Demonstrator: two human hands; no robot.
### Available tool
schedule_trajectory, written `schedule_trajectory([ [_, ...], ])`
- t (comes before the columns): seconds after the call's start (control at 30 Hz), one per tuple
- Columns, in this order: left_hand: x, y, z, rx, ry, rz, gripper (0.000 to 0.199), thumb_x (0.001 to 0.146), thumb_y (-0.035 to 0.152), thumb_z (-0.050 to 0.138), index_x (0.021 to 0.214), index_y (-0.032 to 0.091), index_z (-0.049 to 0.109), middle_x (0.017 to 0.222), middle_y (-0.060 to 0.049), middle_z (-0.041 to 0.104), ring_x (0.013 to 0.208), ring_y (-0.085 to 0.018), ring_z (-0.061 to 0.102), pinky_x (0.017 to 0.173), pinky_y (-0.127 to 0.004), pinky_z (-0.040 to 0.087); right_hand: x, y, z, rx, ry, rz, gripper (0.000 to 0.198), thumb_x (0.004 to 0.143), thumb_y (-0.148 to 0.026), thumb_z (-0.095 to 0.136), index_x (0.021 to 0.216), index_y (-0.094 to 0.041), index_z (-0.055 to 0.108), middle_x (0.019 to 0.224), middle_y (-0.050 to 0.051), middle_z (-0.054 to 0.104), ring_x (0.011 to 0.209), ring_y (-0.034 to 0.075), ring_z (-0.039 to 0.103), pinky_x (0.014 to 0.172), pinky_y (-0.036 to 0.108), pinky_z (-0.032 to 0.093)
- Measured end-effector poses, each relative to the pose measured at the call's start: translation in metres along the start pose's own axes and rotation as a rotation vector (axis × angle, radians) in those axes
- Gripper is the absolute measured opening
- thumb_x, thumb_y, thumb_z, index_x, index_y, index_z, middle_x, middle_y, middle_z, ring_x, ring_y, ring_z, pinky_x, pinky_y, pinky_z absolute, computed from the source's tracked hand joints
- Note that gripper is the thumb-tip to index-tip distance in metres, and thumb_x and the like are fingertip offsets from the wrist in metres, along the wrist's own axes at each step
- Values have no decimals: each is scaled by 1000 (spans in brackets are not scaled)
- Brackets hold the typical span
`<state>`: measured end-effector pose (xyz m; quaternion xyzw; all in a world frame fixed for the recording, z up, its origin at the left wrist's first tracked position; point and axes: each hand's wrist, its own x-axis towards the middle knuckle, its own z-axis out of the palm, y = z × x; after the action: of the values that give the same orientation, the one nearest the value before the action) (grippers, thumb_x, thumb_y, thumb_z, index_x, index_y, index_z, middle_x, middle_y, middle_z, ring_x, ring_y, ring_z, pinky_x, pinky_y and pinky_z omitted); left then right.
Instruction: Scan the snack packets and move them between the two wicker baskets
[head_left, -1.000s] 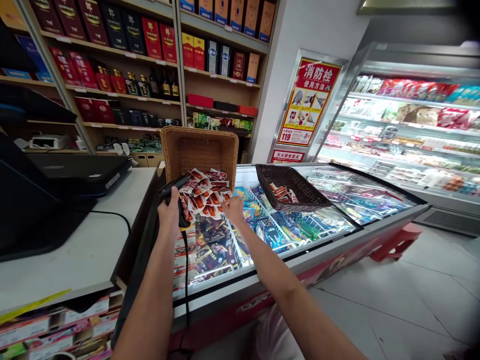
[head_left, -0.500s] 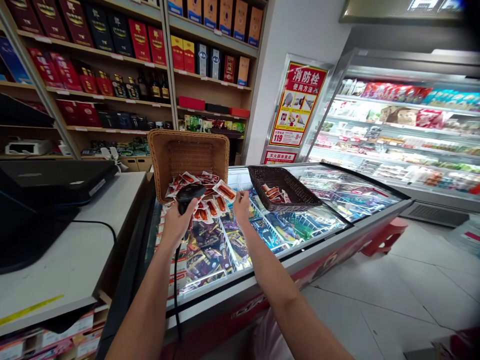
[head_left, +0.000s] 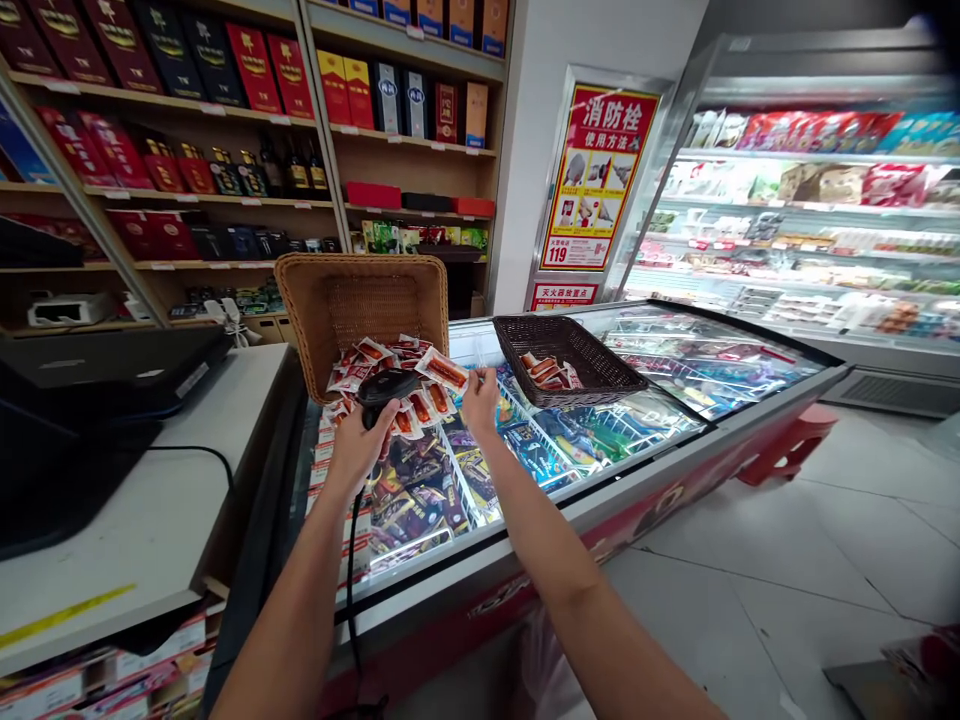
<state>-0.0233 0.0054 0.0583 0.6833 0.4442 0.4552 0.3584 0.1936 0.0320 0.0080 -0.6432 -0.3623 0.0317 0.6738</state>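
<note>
A black barcode scanner with a cable hanging down is gripped in my left hand. My right hand pinches the right end of a packaged sausage, level with the scanner's head and just to its right. Behind the scanner, several sausage packets spill from a light-brown wicker basket tipped on its side. More sausage packets lie in a dark wicker basket to the right of my right hand.
Both baskets rest on the glass top of a chest freezer. A white counter with a black monitor stands at the left. Boxed goods fill the shelves behind. A red stool and a lit refrigerated case are on the right.
The camera view has shifted slightly. My right hand still pinches the packaged sausage, which now sits a little higher and nearer the scanner's head. My left hand keeps hold of the scanner.
</note>
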Motion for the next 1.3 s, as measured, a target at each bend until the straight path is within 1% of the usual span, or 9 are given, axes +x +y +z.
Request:
schedule_trajectory([
  [0.4, 0, -1, -1, 107, -33, -10, 47, 88, 61, 57, 63, 23, 49, 46, 0, 55, 41, -14, 49, 47, -26, 36, -1, 0, -1, 45, 5, -19, 17, 99, -26, 49, 83, -25, 43, 79, -1, 55, 73, 17, 50, 70, 29, 36],
  [0.6, 2, 2, 0, 55, -34, -36, 51, 85, 68, 58, 67, 21, 54, 47, 0, 55, 42, -14, 49, 45, -26, 37, 5, 5, 5, 65, 63, 46, 13, 96, -28, 52, 84, -24, 47, 80, 0, 59, 76, 18, 55, 75, 29, 43],
  [0.83, 18, -10, -10, -199, 173, -183, 56, 72, 73, 73, 73, 20, 56, 55, 2, 56, 41, -13, 47, 38, -26, 38, 35, 18, 3, 342, 291, 277, 13, 100, -31, 43, 95, -21, 50, 94, 6, 63, 80, 17, 68, 70, 28, 56],
  [0.93, 20, -8, -19, -314, 264, -217, 56, 70, 70, 78, 73, 20, 53, 55, 3, 53, 42, -12, 47, 38, -25, 39, 47, 17, -13, 448, 429, 288, 18, 102, -31, 40, 109, -19, 50, 107, 11, 65, 89, 17, 70, 78, 31, 61],
  [1.0, 21, -5, -26, -368, 315, -238, 56, 69, 68, 80, 75, 20, 52, 55, 4, 52, 43, -12, 47, 38, -25, 40, 49, 15, -21, 445, 451, 245, 25, 103, -32, 37, 121, -17, 48, 120, 15, 63, 99, 17, 70, 86, 33, 60],
  [1.07, 23, -5, -32, -402, 373, -261, 55, 71, 67, 79, 78, 19, 53, 54, 6, 49, 43, -12, 48, 41, -27, 44, 44, 15, -21, 380, 380, 189, 34, 103, -33, 37, 131, -15, 44, 131, 19, 59, 107, 18, 69, 91, 34, 58],
  [1.13, 24, -7, -36, -429, 410, -273, 52, 73, 65, 78, 81, 19, 54, 54, 6, 48, 45, -13, 51, 44, -28, 47, 32, 16, -15, 228, 205, 141, 39, 101, -32, 42, 135, -14, 46, 136, 21, 56, 111, 21, 66, 93, 36, 56],
  [1.23, 24, -11, -38, -469, 413, -249, 53, 71, 66, 78, 80, 20, 55, 54, 5, 49, 45, -13, 52, 42, -26, 44, 4, 19, 2, -157, -103, 67, 37, 94, -32, 57, 124, -11, 60, 134, 23, 57, 123, 30, 57, 104, 43, 48],
  [1.3, 23, -12, -35, -477, 396, -226, 56, 66, 69, 80, 79, 21, 53, 53, 6, 50, 41, -12, 49, 38, -24, 39, -13, 21, 12, -412, -243, 30, 37, 90, -37, 66, 114, -9, 68, 136, 27, 55, 131, 37, 48, 110, 50, 40],
])
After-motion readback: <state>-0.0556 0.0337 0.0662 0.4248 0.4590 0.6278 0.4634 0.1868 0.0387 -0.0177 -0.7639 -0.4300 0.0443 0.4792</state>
